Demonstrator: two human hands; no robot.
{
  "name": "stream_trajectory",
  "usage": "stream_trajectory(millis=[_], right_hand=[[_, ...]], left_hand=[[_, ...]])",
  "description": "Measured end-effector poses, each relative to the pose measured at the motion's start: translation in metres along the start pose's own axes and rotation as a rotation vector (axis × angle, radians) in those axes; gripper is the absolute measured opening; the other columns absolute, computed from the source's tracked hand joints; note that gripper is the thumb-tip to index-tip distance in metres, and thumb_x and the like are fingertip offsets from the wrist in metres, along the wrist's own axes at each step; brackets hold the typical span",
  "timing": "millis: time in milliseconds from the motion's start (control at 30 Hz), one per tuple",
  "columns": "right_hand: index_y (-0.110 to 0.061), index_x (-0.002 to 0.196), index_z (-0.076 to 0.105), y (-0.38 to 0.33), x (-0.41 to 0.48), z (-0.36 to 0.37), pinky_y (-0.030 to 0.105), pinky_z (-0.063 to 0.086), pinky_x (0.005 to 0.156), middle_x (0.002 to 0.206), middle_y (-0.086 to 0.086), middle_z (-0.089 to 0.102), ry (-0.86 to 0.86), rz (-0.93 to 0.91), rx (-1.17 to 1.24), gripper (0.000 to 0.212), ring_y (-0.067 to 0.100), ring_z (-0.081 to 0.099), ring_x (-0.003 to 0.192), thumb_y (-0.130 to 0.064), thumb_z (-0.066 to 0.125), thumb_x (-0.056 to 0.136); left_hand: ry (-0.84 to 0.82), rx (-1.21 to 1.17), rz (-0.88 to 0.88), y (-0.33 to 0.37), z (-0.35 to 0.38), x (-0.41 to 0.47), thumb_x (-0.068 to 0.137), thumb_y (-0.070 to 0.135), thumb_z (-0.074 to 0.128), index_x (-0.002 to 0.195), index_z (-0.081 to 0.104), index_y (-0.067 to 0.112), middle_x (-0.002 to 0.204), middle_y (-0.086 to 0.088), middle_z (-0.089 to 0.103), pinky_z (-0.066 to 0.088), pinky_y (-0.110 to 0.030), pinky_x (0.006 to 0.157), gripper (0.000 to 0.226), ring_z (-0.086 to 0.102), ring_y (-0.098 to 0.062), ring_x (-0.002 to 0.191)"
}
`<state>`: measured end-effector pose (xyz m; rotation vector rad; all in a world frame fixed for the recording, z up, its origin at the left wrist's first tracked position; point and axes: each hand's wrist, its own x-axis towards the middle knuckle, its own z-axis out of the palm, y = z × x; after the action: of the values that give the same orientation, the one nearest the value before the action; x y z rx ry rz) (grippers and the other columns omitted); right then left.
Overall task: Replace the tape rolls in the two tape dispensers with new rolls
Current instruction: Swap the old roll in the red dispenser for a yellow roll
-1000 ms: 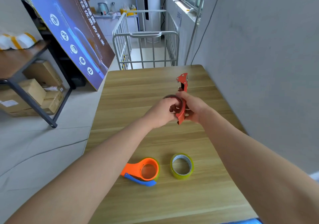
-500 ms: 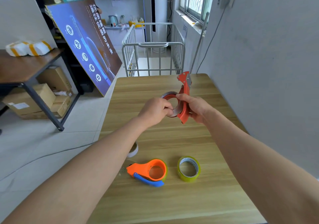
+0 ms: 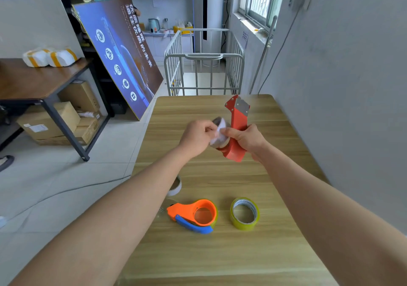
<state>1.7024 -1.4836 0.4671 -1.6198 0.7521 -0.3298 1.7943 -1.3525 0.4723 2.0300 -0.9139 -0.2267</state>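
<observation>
1. Two bare hands are raised above the wooden table (image 3: 220,263), over its middle and towards the far edge, and nothing held in them is touching the tabletop
2. The red dispenser (image 3: 237,118) is gripped by the right hand (image 3: 247,141): fingers and thumb are curled round its lower body, and its metal cutter end is pointed up and away towards the far right corner
3. A grey-white roll (image 3: 217,123) is seated on the left side of the red dispenser; it is blurred, so the amount of tape on it cannot be told
4. The left hand (image 3: 196,137) is closed on the roll's left rim, which is pinched between the thumb and the curled fingers; the right thumb is laid against the roll as well
5. An orange dispenser (image 3: 191,210) with a blue handle is laid flat towards the near left of the table, its ring facing up and its toothed end turned to the left edge
6. A yellow-green tape roll (image 3: 245,221) is laid flat just beside it on the right, not touching it
7. A white roll (image 3: 176,187) is seen near the left edge, beyond the orange dispenser, largely hidden by the left forearm
8. Beyond the far edge a metal cage cart (image 3: 204,65) is stood; a large poster board (image 3: 119,54) is leaned to the left, beside a side desk (image 3: 33,83) with cardboard boxes (image 3: 48,120) stored under it
</observation>
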Motion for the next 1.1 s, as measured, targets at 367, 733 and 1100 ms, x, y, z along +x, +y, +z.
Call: stream_trajectory(millis=[367, 733, 1100], right_hand=[[0.003, 0.119, 0.049, 0.024, -0.001, -0.009, 0.036, 0.055, 0.071, 0.111, 0.020, 0.063, 0.073, 0.097, -0.092, 0.072, 0.030, 0.065, 0.087, -0.033, 0.083, 0.066], [0.000, 0.123, 0.042, 0.041, 0.006, -0.021, 0.036, 0.055, 0.071, 0.114, 0.016, 0.061, 0.121, 0.142, -0.042, 0.078, 0.027, 0.065, 0.092, -0.034, 0.082, 0.066], [-0.013, 0.078, 0.058, 0.064, 0.013, -0.042, 0.012, 0.041, 0.035, 0.069, 0.000, 0.060, 0.166, 0.171, -0.066, 0.032, 0.008, 0.058, 0.051, -0.036, 0.078, 0.070]], left_hand=[[0.060, -0.596, -0.349, -0.018, -0.012, 0.004, 0.086, 0.003, 0.059, 0.081, 0.061, 0.012, 0.085, -0.003, 0.064, 0.051, -0.042, 0.094, 0.011, 0.061, -0.025, 0.090], [0.086, -0.349, -0.263, -0.043, 0.011, 0.001, 0.077, 0.003, 0.070, 0.082, 0.068, 0.013, 0.072, 0.008, 0.063, 0.044, -0.006, 0.060, 0.012, 0.056, -0.002, 0.065], [-0.174, 0.136, -0.286, -0.085, 0.070, 0.003, 0.077, 0.006, 0.068, 0.096, 0.073, 0.005, 0.105, -0.010, 0.071, 0.040, -0.022, 0.079, 0.020, 0.063, -0.024, 0.098]])
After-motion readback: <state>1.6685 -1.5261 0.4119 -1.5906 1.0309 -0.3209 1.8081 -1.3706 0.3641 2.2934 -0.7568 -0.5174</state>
